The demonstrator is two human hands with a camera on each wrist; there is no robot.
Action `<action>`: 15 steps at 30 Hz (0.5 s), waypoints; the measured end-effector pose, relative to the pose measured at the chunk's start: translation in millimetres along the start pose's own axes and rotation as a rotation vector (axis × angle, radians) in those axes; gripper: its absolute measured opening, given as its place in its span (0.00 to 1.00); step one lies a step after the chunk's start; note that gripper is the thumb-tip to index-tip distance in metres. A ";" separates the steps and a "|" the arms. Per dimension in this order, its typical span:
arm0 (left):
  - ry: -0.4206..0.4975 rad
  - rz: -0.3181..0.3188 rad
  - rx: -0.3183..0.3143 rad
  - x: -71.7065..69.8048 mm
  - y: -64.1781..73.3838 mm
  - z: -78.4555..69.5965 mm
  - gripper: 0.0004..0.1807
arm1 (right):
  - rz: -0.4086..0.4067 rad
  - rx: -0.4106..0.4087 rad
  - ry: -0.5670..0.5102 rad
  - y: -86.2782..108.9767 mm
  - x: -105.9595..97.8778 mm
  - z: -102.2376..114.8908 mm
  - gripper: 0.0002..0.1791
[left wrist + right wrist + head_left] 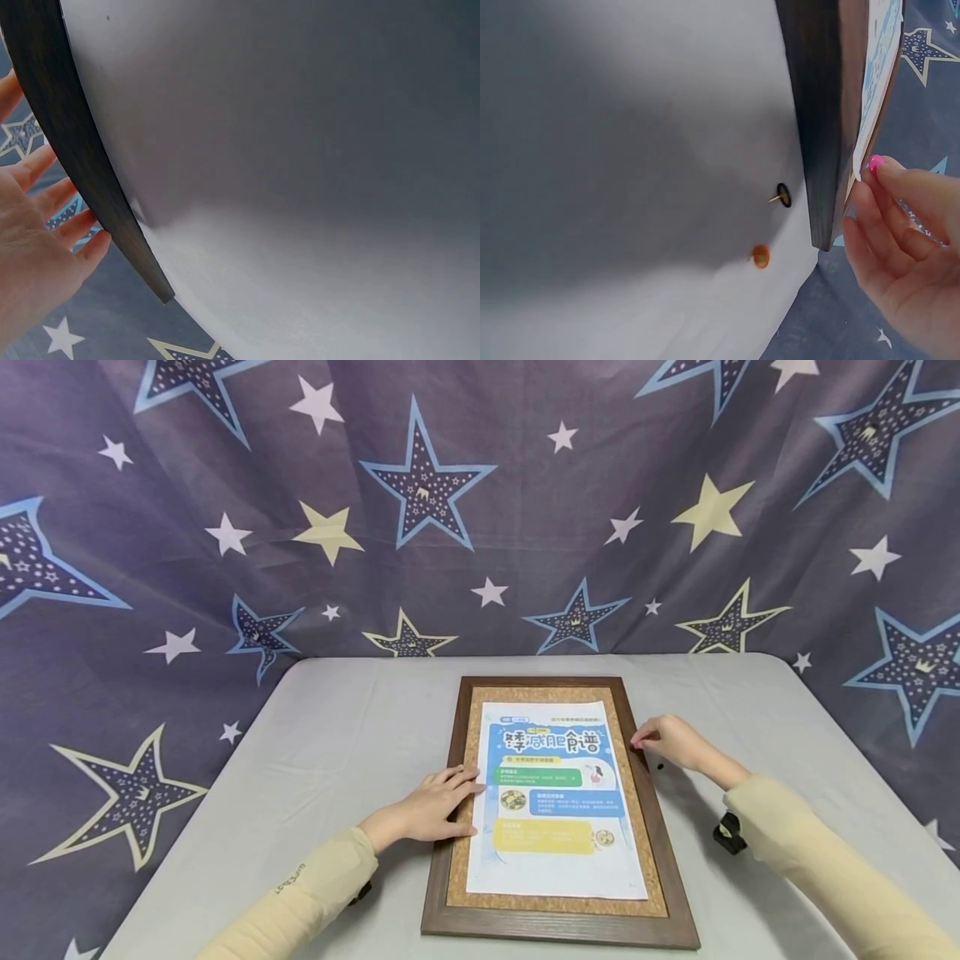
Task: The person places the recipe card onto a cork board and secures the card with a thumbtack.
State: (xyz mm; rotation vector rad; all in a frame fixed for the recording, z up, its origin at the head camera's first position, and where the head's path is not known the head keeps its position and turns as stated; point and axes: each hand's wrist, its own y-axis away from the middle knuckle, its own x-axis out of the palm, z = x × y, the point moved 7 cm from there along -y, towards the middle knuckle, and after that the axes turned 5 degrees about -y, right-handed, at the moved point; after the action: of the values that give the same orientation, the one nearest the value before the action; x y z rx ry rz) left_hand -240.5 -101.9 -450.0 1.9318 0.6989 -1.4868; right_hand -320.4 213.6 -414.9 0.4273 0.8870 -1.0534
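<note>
Pink thumbtack sits pinched between thumb and fingertips of the right hand, at the right side of the wood-framed cork board; whether it touches the frame I cannot tell. The left hand is ungripped, fingers spread across the opposite rail toward the printed recipe sheet. To handle this well, I would grip the tack by its head, point clear of the skin, and keep the left fingers light so nothing slides. Counted: one board, one sheet, three visible tacks: the pink, plus one black thumbtack and one orange thumbtack on the tabletop.
</note>
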 end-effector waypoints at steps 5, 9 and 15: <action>0.013 -0.003 -0.002 -1.9 1.0 -0.3 0.35 | -0.006 0.020 -0.011 -11.0 0.9 2.2 0.06; 0.021 0.003 -0.006 -2.3 1.4 -0.6 0.35 | -0.015 0.019 -0.022 -17.9 1.6 5.5 0.06; 0.023 0.009 -0.002 -2.7 1.9 -1.5 0.34 | -0.043 0.014 -0.053 -29.1 3.6 5.3 0.06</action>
State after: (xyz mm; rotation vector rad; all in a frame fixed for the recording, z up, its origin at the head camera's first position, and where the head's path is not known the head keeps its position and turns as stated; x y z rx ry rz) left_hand -238.8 -102.2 -446.9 1.9509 0.7002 -1.4605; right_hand -343.1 194.5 -411.8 0.3920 0.8454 -1.1061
